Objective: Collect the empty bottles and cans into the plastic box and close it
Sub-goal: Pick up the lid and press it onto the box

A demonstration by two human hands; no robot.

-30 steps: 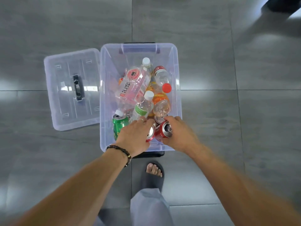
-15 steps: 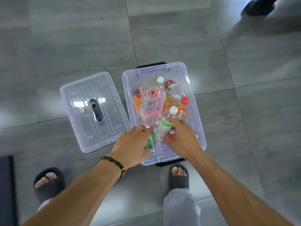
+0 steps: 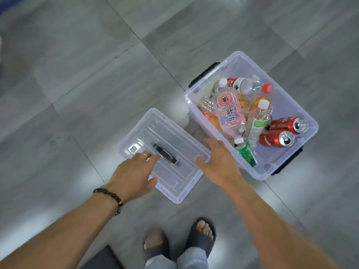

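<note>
Clear lid (image 3: 174, 152) now under both hands, which left the box (image 3: 303, 113) at 2 o'clock; left hand (image 3: 134, 171) and right hand (image 3: 219, 164) spread flat, gripping nothing.

The floor (image 3: 97, 78) is laid in large grey tiles with a faint streaked grain, and thin dark grout lines (image 3: 124, 52) run across it on the diagonal. Soft pale patches of reflected light sit on the tiles, brightest along the left side. At the bottom edge stand two feet in dark open-toed slide sandals, the left sandal (image 3: 155, 246) partly blurred, the right sandal (image 3: 204, 235) just beside it and a little further forward. Light grey trouser legs (image 3: 178, 259) show just below them. A dark flat-topped object (image 3: 101, 259) lies at the lower edge, left of the feet; what it is cannot be told. A bluish strip (image 3: 7, 10) crosses the top left corner.
</note>
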